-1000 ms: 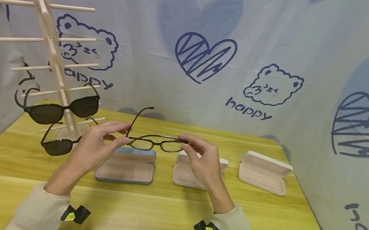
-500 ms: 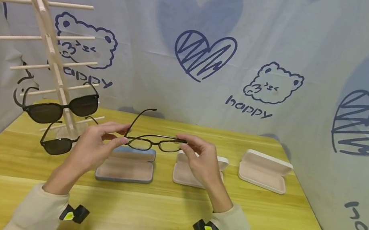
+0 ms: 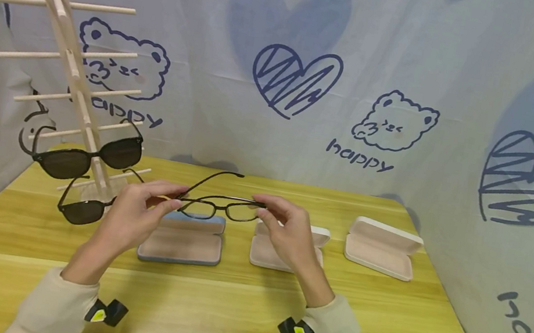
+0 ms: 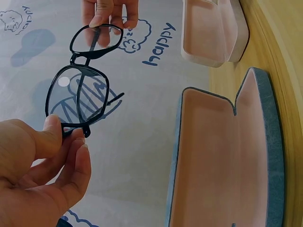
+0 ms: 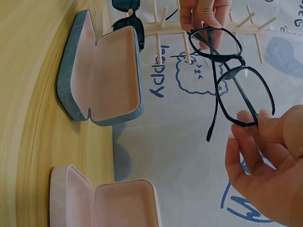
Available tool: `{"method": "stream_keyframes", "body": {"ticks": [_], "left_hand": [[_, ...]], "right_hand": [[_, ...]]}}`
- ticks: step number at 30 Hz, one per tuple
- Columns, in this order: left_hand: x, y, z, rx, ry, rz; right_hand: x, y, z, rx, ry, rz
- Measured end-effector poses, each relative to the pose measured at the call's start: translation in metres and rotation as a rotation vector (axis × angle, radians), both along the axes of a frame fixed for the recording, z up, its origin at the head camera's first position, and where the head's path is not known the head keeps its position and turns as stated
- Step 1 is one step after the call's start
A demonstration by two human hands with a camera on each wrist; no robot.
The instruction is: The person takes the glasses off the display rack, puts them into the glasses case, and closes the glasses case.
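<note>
Black-framed eyeglasses (image 3: 221,207) with clear lenses are held in the air between both hands. My left hand (image 3: 139,213) pinches one end of the frame near the hinge, thumb in front. My right hand (image 3: 291,234) pinches the other end, where a temple lies folded behind the lenses. The second temple (image 3: 208,181) slants inward from the left hinge; its tip also shows in the right wrist view. Below the glasses, a blue case (image 3: 181,246) with pink lining lies open. A white case (image 3: 265,252), partly hidden by my right hand, stands open too.
At left stands a wooden display rack (image 3: 79,91) with crosswise pegs. Dark sunglasses (image 3: 65,164) hang on it, with a second pair of sunglasses (image 3: 83,212) lower down. Another white case (image 3: 379,256) lies open at right on the wooden table (image 3: 200,314). Printed cloth (image 3: 270,149) surrounds the table.
The left temple of the eyeglasses has swung inward and down, from nearly upright to a slant toward the right. The glasses and both hands have shifted slightly left.
</note>
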State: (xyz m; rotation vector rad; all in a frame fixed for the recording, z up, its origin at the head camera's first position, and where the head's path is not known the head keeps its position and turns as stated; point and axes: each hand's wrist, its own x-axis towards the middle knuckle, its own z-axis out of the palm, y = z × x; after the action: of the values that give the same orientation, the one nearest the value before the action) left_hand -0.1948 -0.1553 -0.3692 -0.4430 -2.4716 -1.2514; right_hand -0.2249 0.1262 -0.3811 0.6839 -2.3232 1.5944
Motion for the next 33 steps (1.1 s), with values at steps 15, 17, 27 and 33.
{"method": "stream_keyframes", "body": {"ticks": [15, 17, 27, 33], "left_hand": [[-0.001, 0.001, -0.002, -0.034, 0.002, 0.005], [-0.001, -0.001, -0.003, -0.043, 0.004, 0.006], [0.0, -0.013, -0.004, -0.103, -0.056, -0.027], [0.003, -0.023, -0.002, -0.147, -0.174, -0.068]], "right_hand": [[0.001, -0.002, 0.0, 0.035, 0.018, -0.1], [0.001, -0.004, 0.0, 0.061, 0.005, -0.1], [0.003, -0.009, 0.001, 0.177, -0.137, 0.025], [0.002, -0.012, -0.002, 0.191, -0.173, 0.074]]}}
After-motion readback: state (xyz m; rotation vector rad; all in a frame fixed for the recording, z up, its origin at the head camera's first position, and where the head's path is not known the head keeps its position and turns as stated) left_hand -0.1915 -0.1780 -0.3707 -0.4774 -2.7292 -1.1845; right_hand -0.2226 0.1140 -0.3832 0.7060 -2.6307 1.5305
